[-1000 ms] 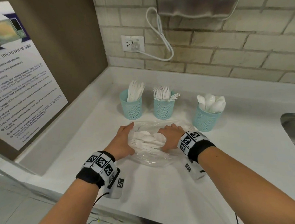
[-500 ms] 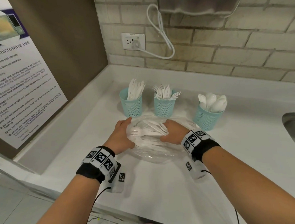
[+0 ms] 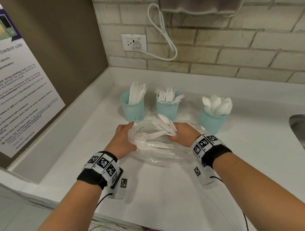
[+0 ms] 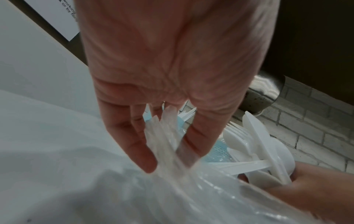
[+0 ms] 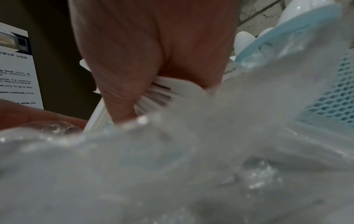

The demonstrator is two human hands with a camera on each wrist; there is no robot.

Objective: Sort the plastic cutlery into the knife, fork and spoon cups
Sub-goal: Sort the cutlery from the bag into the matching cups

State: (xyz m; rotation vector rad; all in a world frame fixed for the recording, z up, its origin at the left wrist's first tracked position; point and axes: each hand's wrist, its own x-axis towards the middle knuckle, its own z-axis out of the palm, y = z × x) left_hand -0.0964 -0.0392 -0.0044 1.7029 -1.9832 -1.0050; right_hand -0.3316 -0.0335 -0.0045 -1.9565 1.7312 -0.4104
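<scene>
Lifting out of the clear plastic bag [image 3: 160,155], a bundle of white plastic cutlery [image 3: 163,128] is now rising in the right hand [image 3: 183,134], where a second ago the same pieces were lying flat inside the bag. The right hand's fingers are curling tightly around the handle ends, and the spoon bowls and fork tines are fanning up toward twelve o'clock and out toward nine o'clock. In the right wrist view a fork's tines are showing just under the thumb. More cutlery is still lying in the bag beneath the bundle.

At nine o'clock of the bundle, the left hand [image 3: 123,140] is pinching the gathered mouth of the bag between thumb and fingers [image 4: 134,145], holding it open and steady on the white desk [image 3: 169,193].

Beyond the bag, toward twelve o'clock, three blue mesh cups are standing in a row: the knife cup [image 3: 132,107] at eleven o'clock, the fork cup [image 3: 167,106] at twelve, and the spoon cup [image 3: 212,119] at two o'clock. All three are already holding plenty.

Judging from this, a mixed handful is coming free, so separating it by type is likely the next job.
</scene>
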